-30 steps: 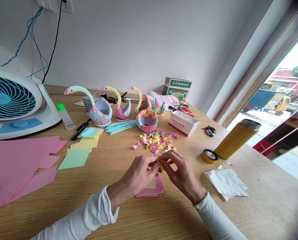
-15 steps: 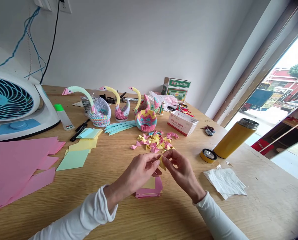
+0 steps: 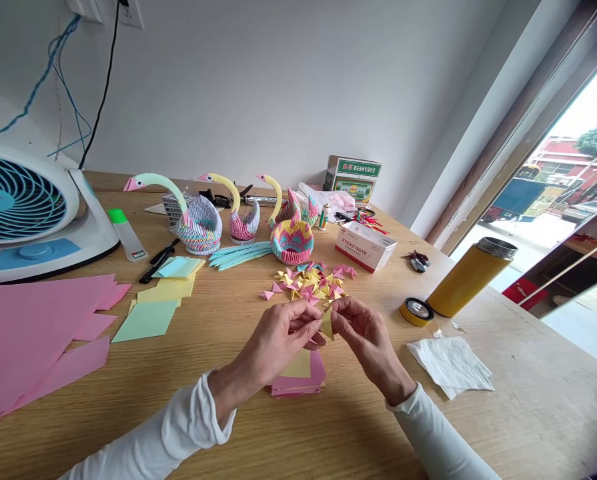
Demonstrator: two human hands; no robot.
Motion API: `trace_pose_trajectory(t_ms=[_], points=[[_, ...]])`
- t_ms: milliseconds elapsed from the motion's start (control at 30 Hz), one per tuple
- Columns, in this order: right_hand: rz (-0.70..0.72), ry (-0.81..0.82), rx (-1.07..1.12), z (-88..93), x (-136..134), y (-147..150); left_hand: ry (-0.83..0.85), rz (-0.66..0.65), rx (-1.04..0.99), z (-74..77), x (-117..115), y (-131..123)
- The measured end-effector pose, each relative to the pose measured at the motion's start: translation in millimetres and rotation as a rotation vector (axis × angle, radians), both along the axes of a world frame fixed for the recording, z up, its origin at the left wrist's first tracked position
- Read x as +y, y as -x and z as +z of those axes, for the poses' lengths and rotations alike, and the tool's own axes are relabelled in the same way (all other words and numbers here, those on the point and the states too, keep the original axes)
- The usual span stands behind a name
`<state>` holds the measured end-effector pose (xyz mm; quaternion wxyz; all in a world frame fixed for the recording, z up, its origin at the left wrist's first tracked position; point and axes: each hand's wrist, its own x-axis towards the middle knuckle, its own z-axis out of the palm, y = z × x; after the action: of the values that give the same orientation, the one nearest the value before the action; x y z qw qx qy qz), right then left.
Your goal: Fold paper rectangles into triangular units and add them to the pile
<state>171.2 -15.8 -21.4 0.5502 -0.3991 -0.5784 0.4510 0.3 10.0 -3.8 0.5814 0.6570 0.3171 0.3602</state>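
1. I see both hands meeting above the light wooden table (image 3: 218,320), about mid-width and closer to its near edge than its far edge.
2. Left hand (image 3: 278,340): thumb and fingertips are pinched on the small folded yellow paper piece (image 3: 327,325), gripping it from the left.
3. Right hand (image 3: 365,340): thumb and forefinger are clamped on the same piece from the right. The piece hangs off the table, between the two hands, roughly upright.
4. Directly below the hands is a stack of pink square sheets with one yellow sheet on top (image 3: 298,377). It lies flat toward the near edge.
5. Just beyond the hands is a loose pile of pink and yellow folded paper triangles (image 3: 311,283).
6. Toward the far edge are three modular paper swans (image 3: 243,223) in a row, a round multicolour paper bowl (image 3: 292,241) and a white sticky-note box (image 3: 365,247).
7. Right-edge side: a yellow metal flask (image 3: 471,280) with its yellow lid (image 3: 417,311) just beside it. A white crumpled tissue (image 3: 451,365) lies nearer the near edge.
8. Left-edge side: large pink paper sheets (image 3: 28,333). A white and blue fan (image 3: 23,207) sits at the far left corner.
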Motion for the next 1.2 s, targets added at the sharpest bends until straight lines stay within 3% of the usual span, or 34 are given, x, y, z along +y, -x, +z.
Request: trace_pose_trajectory(t_ms=[500,800,1200], points=[[0.002,-0.029,0.025,-2.2,0.6,2.7,0.029,-0.034,0.003,-0.9,3.0,1.4],[0.092,0.052,0.074,4.6,1.4,-1.6,-0.058,0.028,0.029,2.9,2.7,3.1],[0.122,0.05,-0.015,2.7,4.6,-10.3,-0.041,0.0,0.061,-2.7,5.3,3.2]])
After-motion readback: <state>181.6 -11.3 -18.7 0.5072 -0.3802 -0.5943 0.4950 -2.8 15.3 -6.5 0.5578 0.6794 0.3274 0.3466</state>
